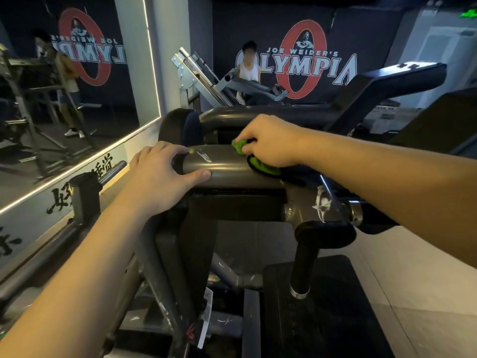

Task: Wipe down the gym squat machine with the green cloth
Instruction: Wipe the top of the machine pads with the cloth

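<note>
1. Off to the left of our left fingers stands a short black weight peg, matte and cylindrical, not yet touched by the cloth.
2. Our left hand braces on the squat machine. Its fingers are curled over the top of the crossbar and the thumb lies along the near face, so the hand grips the tube. We judge this a good anchor while the other hand rubs.
3. Between our two sets of fingers the crossbar is a thick round tube of dark grey painted metal, smooth and glossy. There is a pale scuff just beside the left fingertips. Because the surface is curved, we should wrap the cloth around the bend rather than skim the crown.
4. The green cloth lies bunched on the crossbar, soft and nappy. Folds poke out ahead of our right fingertips and under the palm.
5. Our right hand has its fingers curled round the cloth and presses it onto the tube. We would sweep it toward the left fingers with firm, even pressure, then shift the left hand to reach the patch it covers.
6. Below the right wrist the joint shows chipped, whitish paint. A black rubbery handle points down toward a ribbed footplate. The ribs would need a scrub.
</note>
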`<act>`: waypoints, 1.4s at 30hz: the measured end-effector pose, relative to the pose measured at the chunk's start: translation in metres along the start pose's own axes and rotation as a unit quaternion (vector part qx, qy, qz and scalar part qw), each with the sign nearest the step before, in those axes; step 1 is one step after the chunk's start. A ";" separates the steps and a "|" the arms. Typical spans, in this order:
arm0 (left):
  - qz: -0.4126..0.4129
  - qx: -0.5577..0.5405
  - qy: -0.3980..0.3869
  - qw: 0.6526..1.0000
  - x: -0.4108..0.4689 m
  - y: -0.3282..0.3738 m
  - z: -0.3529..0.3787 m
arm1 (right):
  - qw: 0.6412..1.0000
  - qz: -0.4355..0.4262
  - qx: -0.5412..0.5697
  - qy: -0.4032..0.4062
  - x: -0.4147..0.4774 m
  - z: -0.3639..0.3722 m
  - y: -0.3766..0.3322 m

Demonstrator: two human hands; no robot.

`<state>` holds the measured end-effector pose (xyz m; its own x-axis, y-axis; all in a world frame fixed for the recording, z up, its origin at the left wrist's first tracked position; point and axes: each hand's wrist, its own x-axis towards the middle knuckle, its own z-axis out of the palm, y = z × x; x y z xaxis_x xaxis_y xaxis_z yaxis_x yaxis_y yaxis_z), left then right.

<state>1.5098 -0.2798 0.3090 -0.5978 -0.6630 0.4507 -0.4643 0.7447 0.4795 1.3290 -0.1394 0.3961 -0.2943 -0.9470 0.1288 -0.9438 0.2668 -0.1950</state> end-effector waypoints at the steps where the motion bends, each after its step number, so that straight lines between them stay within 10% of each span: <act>1: 0.000 0.000 -0.002 1.000 0.000 0.000 0.000 | 1.000 0.000 0.007 0.001 0.001 0.000 0.001; 12: 0.007 -0.014 0.025 1.000 -0.005 0.000 0.005 | 0.997 0.069 -0.023 0.011 -0.032 -0.020 0.045; 42: -0.031 -0.065 -0.009 0.997 -0.011 -0.062 -0.022 | 0.993 -0.083 -0.015 -0.085 -0.002 0.012 -0.026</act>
<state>1.5598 -0.3203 0.2913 -0.5827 -0.7053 0.4036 -0.4137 0.6850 0.5997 1.3555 -0.1462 0.3896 -0.1065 -0.9943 -0.0094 -0.9820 0.1067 -0.1556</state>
